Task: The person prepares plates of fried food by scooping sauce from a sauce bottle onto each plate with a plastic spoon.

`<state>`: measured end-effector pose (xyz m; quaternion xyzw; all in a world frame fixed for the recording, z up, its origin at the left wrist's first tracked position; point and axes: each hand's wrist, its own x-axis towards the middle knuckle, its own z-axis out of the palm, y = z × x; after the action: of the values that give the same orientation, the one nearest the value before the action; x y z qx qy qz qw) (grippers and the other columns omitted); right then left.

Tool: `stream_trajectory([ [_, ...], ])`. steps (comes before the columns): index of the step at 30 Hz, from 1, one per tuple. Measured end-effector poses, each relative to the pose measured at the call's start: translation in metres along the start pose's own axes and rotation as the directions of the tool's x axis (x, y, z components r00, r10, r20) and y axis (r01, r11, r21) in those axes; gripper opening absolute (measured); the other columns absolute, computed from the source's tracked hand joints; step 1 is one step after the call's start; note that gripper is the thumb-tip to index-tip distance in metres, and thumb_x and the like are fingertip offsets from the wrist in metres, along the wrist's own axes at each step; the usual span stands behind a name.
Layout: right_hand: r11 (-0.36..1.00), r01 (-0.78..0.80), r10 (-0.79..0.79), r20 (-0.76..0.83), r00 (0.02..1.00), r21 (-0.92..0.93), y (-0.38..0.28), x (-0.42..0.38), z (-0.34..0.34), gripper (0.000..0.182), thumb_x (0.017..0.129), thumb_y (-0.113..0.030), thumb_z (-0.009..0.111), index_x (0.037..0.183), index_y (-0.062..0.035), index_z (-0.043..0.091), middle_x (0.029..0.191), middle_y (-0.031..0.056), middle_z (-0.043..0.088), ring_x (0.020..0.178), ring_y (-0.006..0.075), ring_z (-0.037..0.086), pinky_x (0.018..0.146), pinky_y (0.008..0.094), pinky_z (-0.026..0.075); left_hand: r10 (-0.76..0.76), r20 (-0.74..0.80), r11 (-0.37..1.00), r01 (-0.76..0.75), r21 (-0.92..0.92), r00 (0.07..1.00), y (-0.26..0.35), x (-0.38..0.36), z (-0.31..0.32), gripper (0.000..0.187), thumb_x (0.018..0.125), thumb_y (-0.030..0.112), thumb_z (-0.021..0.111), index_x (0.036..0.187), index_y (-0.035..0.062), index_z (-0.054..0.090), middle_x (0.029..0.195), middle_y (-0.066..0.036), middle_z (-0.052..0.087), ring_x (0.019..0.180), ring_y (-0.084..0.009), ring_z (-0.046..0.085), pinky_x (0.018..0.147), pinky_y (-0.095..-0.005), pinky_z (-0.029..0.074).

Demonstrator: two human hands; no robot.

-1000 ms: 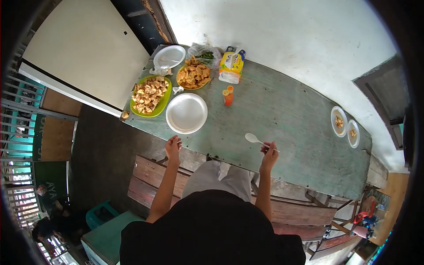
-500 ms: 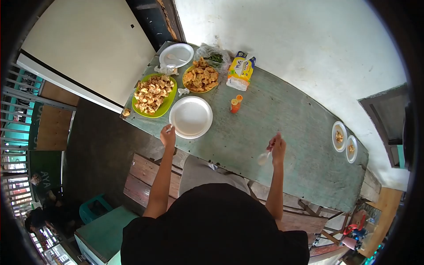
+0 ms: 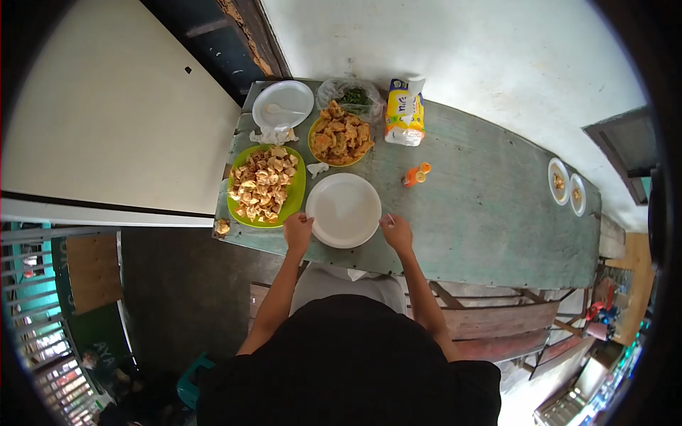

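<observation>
A white round plate (image 3: pixel 344 211) with nothing on it lies near the table's front edge, between my two hands. My left hand (image 3: pixel 298 231) is closed at the plate's left rim, fingertips pinching the edge. At the right rim is my right hand (image 3: pixel 398 232), fingers closed around a white plastic spoon (image 3: pixel 391 219), mostly hidden by the hand. Left of the plate, a green plate (image 3: pixel 298 189) carries a heap of folded fried snacks (image 3: pixel 263 183). Just behind, battered fritters (image 3: pixel 342 136) are piled on a yellow plate (image 3: pixel 320 157).
Two orange-capped bottles (image 3: pixel 416 175) and a tissue pack (image 3: pixel 405 113) stand to the right on the green table (image 3: pixel 490 206). Behind are a plate with a spoon (image 3: pixel 283 99) and a bag of greens (image 3: pixel 353 96). Two plates with food (image 3: pixel 559 181) (image 3: pixel 577 194) sit far right.
My right hand has moved left with the spoon, from over the open table to the plate's right rim. My left hand stays at the left rim. The camera view has shifted.
</observation>
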<state>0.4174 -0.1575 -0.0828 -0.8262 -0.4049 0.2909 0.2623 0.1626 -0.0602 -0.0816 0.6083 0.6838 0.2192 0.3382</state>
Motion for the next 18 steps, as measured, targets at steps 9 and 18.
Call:
stream_trajectory([
  [9,0.982,-0.153,0.118,-0.273,0.955,-0.109,-0.038,-0.009,0.028,0.02,0.068,-0.02,0.063,0.075,-0.0026,0.058,0.079,0.0185,0.061,0.078,0.0392,0.058,0.068,0.0472,0.044,0.013,0.141,0.986,-0.037,0.165,0.99,0.011,0.01,-0.023,0.024,0.065,0.025,0.074,0.078,0.0059,0.067,0.071,-0.005,0.067,0.067,-0.0226,0.065,0.061,-0.0345,0.049],
  [18,0.987,-0.15,0.116,-0.379,0.918,-0.063,-0.042,-0.016,0.025,0.017,0.067,-0.016,0.066,0.076,-0.0043,0.058,0.079,0.0146,0.061,0.078,0.0358,0.059,0.066,0.0452,0.044,0.033,0.204,0.99,-0.061,0.13,0.978,0.007,0.013,-0.022,0.023,0.066,0.025,0.074,0.077,0.006,0.067,0.072,-0.005,0.067,0.068,-0.0227,0.064,0.06,-0.0351,0.049],
])
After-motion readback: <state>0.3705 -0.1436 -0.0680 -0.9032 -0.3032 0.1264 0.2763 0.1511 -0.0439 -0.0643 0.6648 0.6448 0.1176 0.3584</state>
